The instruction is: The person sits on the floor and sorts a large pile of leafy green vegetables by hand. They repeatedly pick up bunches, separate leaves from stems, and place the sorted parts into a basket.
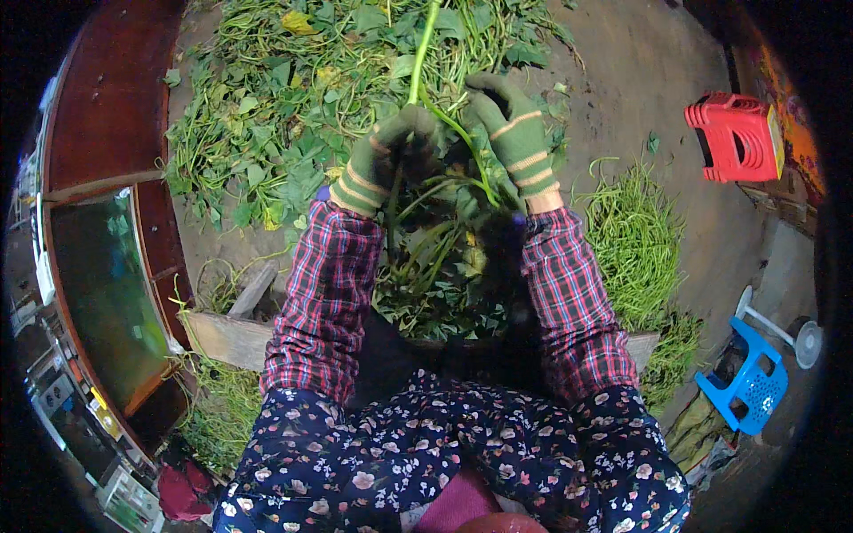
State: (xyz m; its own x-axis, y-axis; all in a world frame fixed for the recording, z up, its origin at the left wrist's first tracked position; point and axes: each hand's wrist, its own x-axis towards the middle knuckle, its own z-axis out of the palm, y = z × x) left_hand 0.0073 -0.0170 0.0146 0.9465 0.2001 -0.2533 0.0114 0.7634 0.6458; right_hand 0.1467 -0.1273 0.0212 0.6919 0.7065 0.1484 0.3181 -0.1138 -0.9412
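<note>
My left hand (400, 150), in a green glove with pale stripes, is closed around a thick green stem (421, 60). Upward from my fist the stem extends over a heap of leafy cut vines (286, 120). A thinner side shoot (466, 136) bends down to the right, between my hands. My right hand (512, 133), gloved alike, is beside that shoot with its fingers curled; whether it grips anything is unclear. Below my hands, leaves and stalks (440, 293) lie in shadow between my knees.
A pile of stripped green stalks (633, 246) lies to the right on the floor. Beyond are a red plastic stool (736, 136) and a blue plastic stool (750, 380). A wooden cabinet (110, 93) with a glass panel stands left. A wooden board (230, 340) passes beneath my arms.
</note>
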